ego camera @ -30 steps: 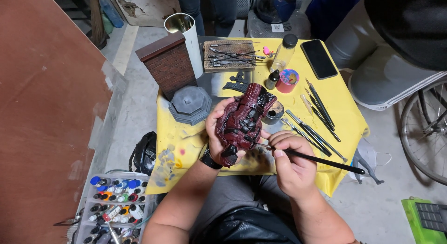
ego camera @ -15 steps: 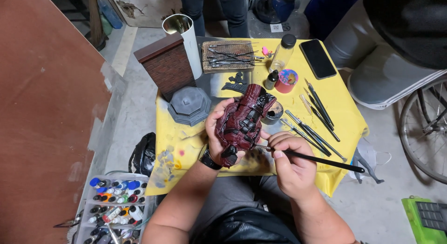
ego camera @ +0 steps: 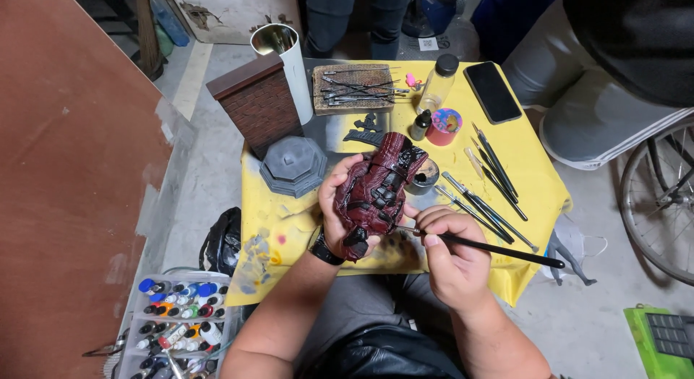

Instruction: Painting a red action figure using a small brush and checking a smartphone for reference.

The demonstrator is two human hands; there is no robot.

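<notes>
My left hand (ego camera: 334, 205) cups a dark red model torso with black straps (ego camera: 377, 191), held above a yellow-covered table (ego camera: 535, 184). My right hand (ego camera: 452, 252) grips a thin black paintbrush (ego camera: 499, 249); its tip touches the lower right side of the model, and the handle sticks out to the right. A black watch sits on my left wrist.
On the table: a grey octagonal base (ego camera: 293, 165), a brown brick-wall piece (ego camera: 260, 104), a white tube (ego camera: 285, 64), a tray of metal tools (ego camera: 354, 88), a small bottle (ego camera: 438, 82), a paint cup (ego camera: 443, 126), a phone (ego camera: 491, 91), and several loose brushes (ego camera: 488, 184). A paint-bottle box (ego camera: 177, 325) stands lower left; another person sits at upper right.
</notes>
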